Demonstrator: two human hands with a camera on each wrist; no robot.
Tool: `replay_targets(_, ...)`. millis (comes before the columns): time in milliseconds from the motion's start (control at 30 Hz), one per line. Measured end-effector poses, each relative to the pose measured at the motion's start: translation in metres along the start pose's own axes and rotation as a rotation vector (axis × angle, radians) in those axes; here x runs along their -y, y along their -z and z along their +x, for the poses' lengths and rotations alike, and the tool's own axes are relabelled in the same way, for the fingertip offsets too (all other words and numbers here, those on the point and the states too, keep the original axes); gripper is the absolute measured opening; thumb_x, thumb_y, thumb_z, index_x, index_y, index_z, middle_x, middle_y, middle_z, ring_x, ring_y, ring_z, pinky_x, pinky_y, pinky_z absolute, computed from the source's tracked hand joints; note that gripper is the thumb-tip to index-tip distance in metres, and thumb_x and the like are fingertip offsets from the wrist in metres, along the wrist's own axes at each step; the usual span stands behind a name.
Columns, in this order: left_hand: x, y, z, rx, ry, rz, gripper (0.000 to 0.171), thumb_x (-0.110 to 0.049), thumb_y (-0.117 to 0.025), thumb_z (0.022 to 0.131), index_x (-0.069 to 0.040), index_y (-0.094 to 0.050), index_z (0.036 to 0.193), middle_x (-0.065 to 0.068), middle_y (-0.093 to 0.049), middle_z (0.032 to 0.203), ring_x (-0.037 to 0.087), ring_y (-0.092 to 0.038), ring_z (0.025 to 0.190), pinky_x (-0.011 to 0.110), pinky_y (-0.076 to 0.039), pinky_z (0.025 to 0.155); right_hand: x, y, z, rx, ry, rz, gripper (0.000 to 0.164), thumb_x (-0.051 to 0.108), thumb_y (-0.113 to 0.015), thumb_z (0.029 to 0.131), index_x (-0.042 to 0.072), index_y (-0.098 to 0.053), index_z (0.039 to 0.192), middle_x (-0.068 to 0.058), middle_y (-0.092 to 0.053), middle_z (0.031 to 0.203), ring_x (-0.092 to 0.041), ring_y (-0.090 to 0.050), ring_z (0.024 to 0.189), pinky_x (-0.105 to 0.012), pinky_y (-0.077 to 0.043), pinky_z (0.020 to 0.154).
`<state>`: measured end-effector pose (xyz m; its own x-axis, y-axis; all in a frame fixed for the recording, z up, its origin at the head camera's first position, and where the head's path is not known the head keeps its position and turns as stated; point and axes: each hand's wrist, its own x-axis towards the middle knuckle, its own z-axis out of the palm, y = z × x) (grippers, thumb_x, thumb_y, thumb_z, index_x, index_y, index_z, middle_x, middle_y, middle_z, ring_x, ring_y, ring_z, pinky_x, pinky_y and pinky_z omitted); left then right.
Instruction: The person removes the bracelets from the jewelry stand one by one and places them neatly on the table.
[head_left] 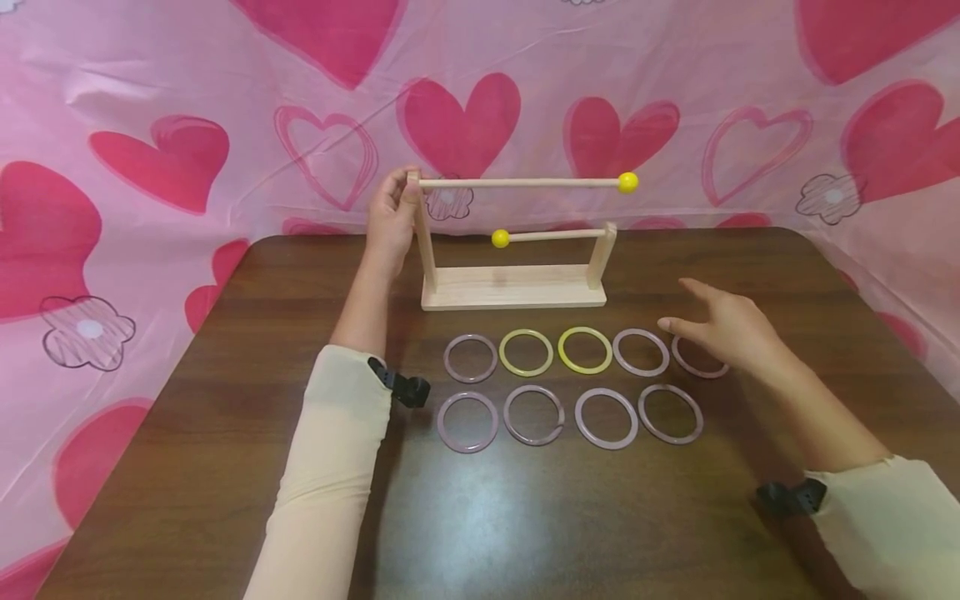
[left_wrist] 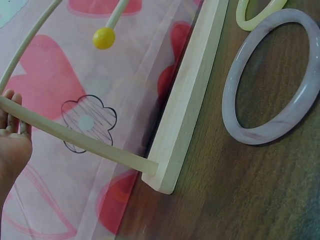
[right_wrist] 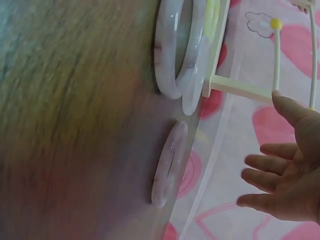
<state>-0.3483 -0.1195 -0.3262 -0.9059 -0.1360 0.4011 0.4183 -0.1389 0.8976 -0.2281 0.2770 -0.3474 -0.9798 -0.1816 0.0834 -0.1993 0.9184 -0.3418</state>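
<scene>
A pale wooden stand stands on the table, a tall post at its left and a shorter one at its right. Each post bears a sideways rod tipped with a yellow ball, the long upper rod pointing right and the short lower rod pointing left. My left hand grips the tall post near its top, thumb in front and fingers behind. Spread and holding nothing, my right hand hovers above the far-right pale purple ring, partly covering it; its thumb and fingers stand apart in the right wrist view.
In front of the stand, two rows of bangle-like rings lie flat. The back row includes a pale yellow ring and a bright yellow ring; the others are pale purple. A pink cloth with hearts hangs behind the brown table.
</scene>
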Motion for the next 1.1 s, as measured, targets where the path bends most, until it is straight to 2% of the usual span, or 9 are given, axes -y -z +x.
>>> replay_targets(200, -0.001, 0.001, -0.001, 0.015, 0.041, 0.067, 0.032, -0.016, -0.049, 0.095, 0.0, -0.05, 0.122, -0.005, -0.058, 0.089, 0.008, -0.047, 0.08, 0.021, -0.036, 0.054, 0.003, -0.004, 0.004, -0.02, 0.001, 0.028, 0.083, 0.042, -0.064, 0.085, -0.009, -0.028, 0.139, -0.034, -0.028, 0.138, -0.05, -0.022, 0.127, -0.066, -0.014, 0.098)
replay_targets(300, -0.001, 0.001, -0.001, 0.024, 0.047, 0.102, 0.034, -0.018, -0.048, 0.096, -0.001, -0.049, 0.125, -0.002, -0.058, 0.095, 0.008, -0.047, 0.081, 0.02, -0.034, 0.052, 0.005, -0.005, 0.007, -0.025, 0.008, 0.026, 0.087, 0.044, -0.063, 0.085, -0.009, -0.023, 0.141, -0.032, -0.021, 0.143, -0.047, -0.014, 0.132, -0.068, -0.005, 0.098)
replay_targets(433, -0.003, 0.002, -0.002, 0.044, 0.026, 0.158, 0.037, -0.017, -0.047, 0.096, 0.001, -0.047, 0.128, 0.011, -0.058, 0.111, 0.012, -0.052, 0.096, 0.019, -0.042, 0.071, 0.008, -0.008, 0.011, -0.076, 0.042, -0.04, 0.087, 0.047, -0.063, 0.085, -0.008, -0.024, 0.14, -0.03, -0.021, 0.144, -0.045, -0.013, 0.133, -0.069, -0.002, 0.097)
replay_targets(533, -0.005, 0.004, -0.003, 0.062, -0.014, 0.227, 0.038, -0.017, -0.047, 0.096, 0.001, -0.046, 0.13, 0.019, -0.055, 0.121, 0.017, -0.051, 0.108, 0.023, -0.04, 0.09, 0.01, -0.01, 0.014, -0.111, 0.066, -0.104, 0.086, 0.049, -0.062, 0.084, -0.007, -0.027, 0.14, -0.028, -0.024, 0.144, -0.043, -0.016, 0.133, -0.068, -0.003, 0.098)
replay_targets(633, -0.005, 0.007, -0.006, 0.078, -0.057, 0.342, 0.041, -0.019, -0.047, 0.096, 0.001, -0.044, 0.132, 0.018, -0.053, 0.125, 0.021, -0.049, 0.113, 0.025, -0.037, 0.096, 0.013, -0.012, 0.017, -0.123, 0.079, -0.145, 0.085, 0.05, -0.062, 0.084, -0.005, -0.029, 0.14, -0.026, -0.026, 0.144, -0.042, -0.018, 0.133, -0.067, -0.005, 0.099)
replay_targets(800, -0.005, 0.016, -0.016, 0.145, -0.064, 0.594, 0.045, -0.027, -0.043, 0.099, -0.001, -0.041, 0.136, 0.017, -0.051, 0.128, 0.024, -0.047, 0.118, 0.03, -0.036, 0.099, 0.016, -0.014, 0.018, -0.118, 0.084, -0.156, 0.084, 0.049, -0.062, 0.084, -0.004, -0.029, 0.14, -0.026, -0.025, 0.144, -0.042, -0.017, 0.133, -0.067, -0.005, 0.099)
replay_targets(967, -0.008, 0.032, -0.026, 0.285, -0.073, 0.855, 0.05, -0.035, -0.038, 0.099, -0.002, -0.039, 0.137, 0.02, -0.05, 0.128, 0.03, -0.044, 0.12, 0.039, -0.03, 0.103, 0.018, -0.015, 0.023, -0.116, 0.099, -0.171, 0.084, 0.048, -0.063, 0.084, -0.003, -0.029, 0.14, -0.026, -0.024, 0.145, -0.042, -0.017, 0.133, -0.066, -0.006, 0.1)
replay_targets(1100, -0.012, 0.05, -0.034, 0.413, -0.097, 1.019, 0.053, -0.036, -0.04, 0.099, -0.003, -0.035, 0.14, 0.02, -0.043, 0.135, 0.03, -0.035, 0.128, 0.042, -0.023, 0.106, 0.021, -0.016, 0.028, -0.114, 0.114, -0.197, 0.083, 0.047, -0.064, 0.083, -0.003, -0.03, 0.14, -0.026, -0.026, 0.144, -0.042, -0.019, 0.132, -0.066, -0.007, 0.1)
